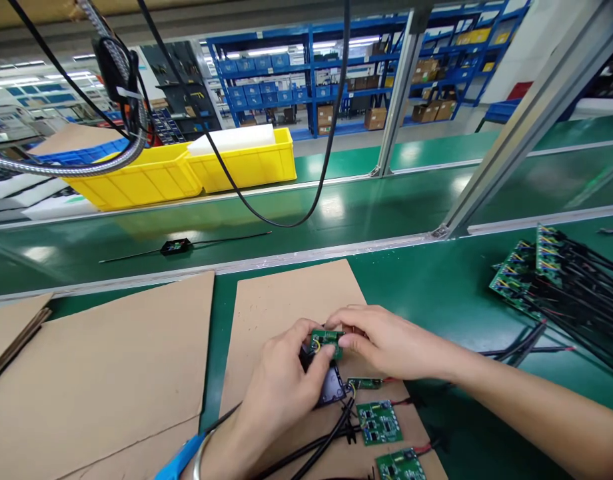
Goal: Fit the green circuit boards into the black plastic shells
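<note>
My left hand [286, 377] grips a small green circuit board [326, 341] between thumb and fingers, just above the cardboard sheet [266, 307]. Part of a black plastic case [331, 385] shows beneath that hand. At the board's right edge, my right hand [369, 337] pinches something thin, perhaps a wire; the fingertips partly hide it. Below the hands lie a narrow board [366, 383] and two larger green boards [380, 423] [400, 465] with red and black wires. Black cables [331, 433] run beside them.
Boards with black cables [524, 273] are piled at the right. Cardboard [136, 353] lies at left. A black case with leads [176, 247] rests on the green conveyor [296, 250] beyond. Yellow bins [246, 163] stand behind; a black cable [331, 133] hangs ahead.
</note>
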`<act>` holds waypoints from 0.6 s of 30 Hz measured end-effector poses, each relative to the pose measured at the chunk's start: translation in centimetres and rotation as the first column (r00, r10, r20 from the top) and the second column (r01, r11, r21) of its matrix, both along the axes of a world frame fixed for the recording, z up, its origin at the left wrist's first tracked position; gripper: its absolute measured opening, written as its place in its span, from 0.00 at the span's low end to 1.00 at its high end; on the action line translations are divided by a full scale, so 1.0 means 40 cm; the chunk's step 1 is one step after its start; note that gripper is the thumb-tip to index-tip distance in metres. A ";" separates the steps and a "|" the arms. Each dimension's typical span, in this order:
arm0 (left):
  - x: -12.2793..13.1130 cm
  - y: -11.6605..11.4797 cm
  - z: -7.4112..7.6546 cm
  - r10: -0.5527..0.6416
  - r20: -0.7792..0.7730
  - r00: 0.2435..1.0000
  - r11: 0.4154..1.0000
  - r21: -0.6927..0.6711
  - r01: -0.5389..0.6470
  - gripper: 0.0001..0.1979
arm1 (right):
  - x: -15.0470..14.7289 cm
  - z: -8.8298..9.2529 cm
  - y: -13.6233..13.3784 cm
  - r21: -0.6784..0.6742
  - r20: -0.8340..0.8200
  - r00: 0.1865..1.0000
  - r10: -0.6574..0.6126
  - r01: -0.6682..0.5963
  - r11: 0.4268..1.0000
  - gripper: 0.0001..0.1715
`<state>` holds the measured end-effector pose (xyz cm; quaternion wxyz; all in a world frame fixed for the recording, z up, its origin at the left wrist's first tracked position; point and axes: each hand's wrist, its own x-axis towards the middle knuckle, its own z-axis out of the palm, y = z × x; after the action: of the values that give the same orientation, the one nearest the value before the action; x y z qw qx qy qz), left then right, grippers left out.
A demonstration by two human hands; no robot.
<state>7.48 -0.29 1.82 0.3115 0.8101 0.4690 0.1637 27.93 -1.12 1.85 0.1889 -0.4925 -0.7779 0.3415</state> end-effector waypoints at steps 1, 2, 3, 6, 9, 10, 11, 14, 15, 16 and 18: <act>0.005 0.006 -0.006 0.034 -0.022 0.999 0.999 0.010 -0.033 0.08 | -0.002 -0.002 0.011 -0.052 0.012 1.000 0.005 -0.005 0.999 0.10; 0.009 0.013 -0.013 0.061 -0.042 0.997 0.998 0.020 -0.060 0.08 | -0.008 -0.004 0.021 -0.076 0.059 0.998 0.000 0.005 0.997 0.11; 0.012 0.021 -0.022 0.084 -0.051 0.995 0.996 0.025 -0.082 0.07 | -0.021 -0.007 0.029 -0.064 0.136 0.991 -0.022 0.031 0.998 0.12; 0.017 0.051 -0.050 0.128 -0.017 0.992 0.992 -0.005 -0.129 0.02 | -0.085 -0.014 0.040 0.098 0.374 0.919 -0.124 0.094 0.991 0.16; 0.007 0.088 -0.064 0.156 0.007 0.988 0.986 -0.069 -0.155 0.04 | -0.132 -0.018 0.043 0.260 0.458 0.886 -0.074 -0.053 0.964 0.19; -0.002 0.097 -0.065 0.153 0.013 0.988 0.984 -0.090 -0.151 0.04 | -0.134 -0.019 0.046 0.300 0.469 0.883 -0.024 -0.133 0.945 0.19; -0.013 0.104 -0.064 0.141 0.016 0.990 0.984 -0.115 -0.138 0.04 | -0.127 -0.022 0.052 0.324 0.474 0.880 0.030 -0.205 0.924 0.17; -0.053 0.109 -0.062 0.039 -0.034 0.999 0.985 -0.168 -0.045 0.08 | -0.084 -0.038 0.086 0.271 0.419 0.886 0.198 -0.330 0.904 0.08; -0.066 0.107 -0.063 -0.003 -0.060 0.998 0.987 -0.158 -0.007 0.12 | -0.070 -0.045 0.101 0.244 0.387 0.886 0.255 -0.365 0.898 0.06; -0.077 0.105 -0.065 -0.042 -0.085 0.995 0.990 -0.139 0.030 0.16 | -0.059 -0.054 0.117 0.223 0.355 0.883 0.308 -0.400 0.889 0.05; -0.093 0.102 -0.072 -0.100 -0.113 0.989 0.991 -0.098 0.089 0.22 | -0.050 -0.071 0.145 0.208 0.294 0.870 0.396 -0.462 0.862 0.04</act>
<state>3.75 3.79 -1.05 0.3281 0.8243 0.4545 0.0790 25.93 4.66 -0.99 0.0773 -0.3127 -0.9248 0.2025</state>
